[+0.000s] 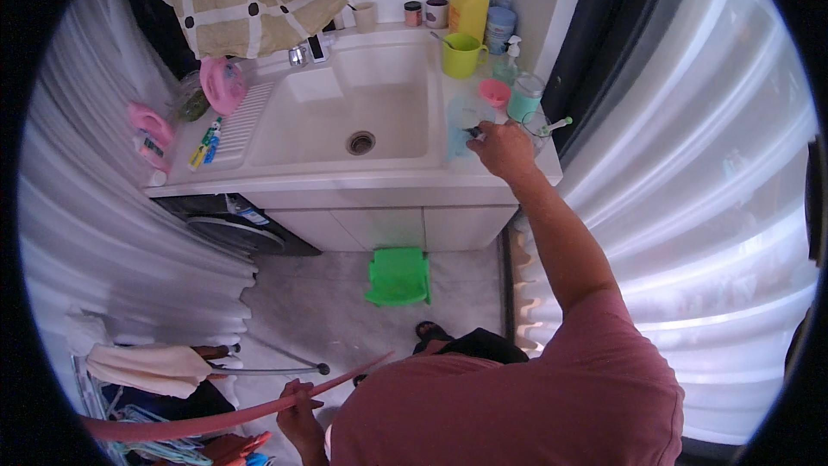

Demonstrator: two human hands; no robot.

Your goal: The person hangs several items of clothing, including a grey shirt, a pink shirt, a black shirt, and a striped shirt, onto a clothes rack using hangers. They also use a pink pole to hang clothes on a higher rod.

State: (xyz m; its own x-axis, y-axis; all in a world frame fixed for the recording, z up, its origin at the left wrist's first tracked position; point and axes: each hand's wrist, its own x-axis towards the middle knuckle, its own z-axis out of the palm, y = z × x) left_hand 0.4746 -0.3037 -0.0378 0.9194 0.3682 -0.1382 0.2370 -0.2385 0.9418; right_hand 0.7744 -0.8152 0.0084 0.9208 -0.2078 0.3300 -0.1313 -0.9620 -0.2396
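My right hand [508, 147] is over the counter to the right of the sink, its fingers closed around a small dark object [474, 133] too small to make out. Under it lies a pale blue translucent bag or sheet [458, 145]. Just beyond are a pink cup [495, 92], a jar with turquoise contents [525, 100] and a clear glass [534, 122] with a green-and-white toothbrush [560, 124] in it. At lower left, my left hand [297, 404] grips a long pink pole [213, 424], which slants across in front of my body.
The white sink [381, 97] has a ribbed drainboard [242, 123] beside pink bottles [223, 85]. A lime-green mug [461, 57] and yellow pump bottle [468, 13] stand behind right. A green plastic chair [398, 276] is on the floor. White curtains [698, 220] hang at both sides.
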